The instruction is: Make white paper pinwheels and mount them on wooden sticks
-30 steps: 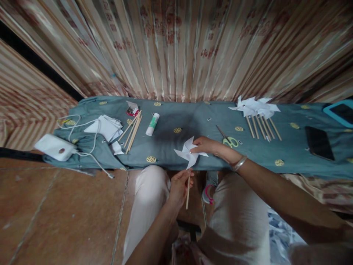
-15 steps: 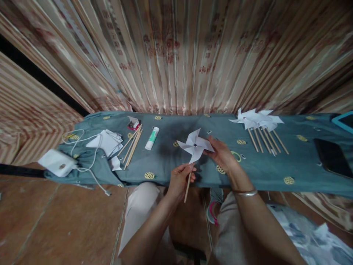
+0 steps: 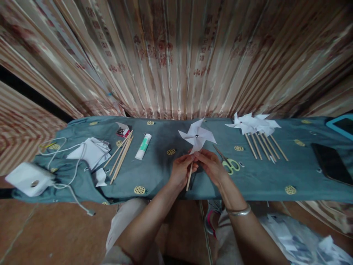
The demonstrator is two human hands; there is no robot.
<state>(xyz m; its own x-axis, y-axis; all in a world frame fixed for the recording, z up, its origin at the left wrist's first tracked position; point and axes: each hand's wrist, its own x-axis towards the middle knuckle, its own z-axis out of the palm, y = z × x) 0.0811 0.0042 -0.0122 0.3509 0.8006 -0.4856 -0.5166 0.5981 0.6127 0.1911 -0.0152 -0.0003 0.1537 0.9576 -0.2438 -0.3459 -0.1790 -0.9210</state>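
A white paper pinwheel (image 3: 196, 136) with a shiny pin at its centre is held upright over the cloth, its wooden stick pointing down toward me. My left hand (image 3: 182, 170) is closed round the stick just under the paper blades. Beside it, my right hand (image 3: 211, 165) pinches the same stick near its top, fingertips touching the left hand's. Green-handled scissors (image 3: 231, 165) lie just right of my right hand. A silver bangle circles my right wrist.
Left on the green cloth (image 3: 162, 173): glue stick (image 3: 143, 146), wooden sticks (image 3: 121, 158), red pin box (image 3: 122, 130), paper pieces (image 3: 91, 152), white charger with cable (image 3: 30, 178). Right: several finished pinwheels (image 3: 255, 125), phone (image 3: 332, 162), blue-edged device (image 3: 342, 126). A bag of paper scraps (image 3: 306, 239) sits below.
My right hand has left the pinwheel's blade and moved down and left to the stick beside my left hand. The scissors now show fully. The view has shifted slightly.
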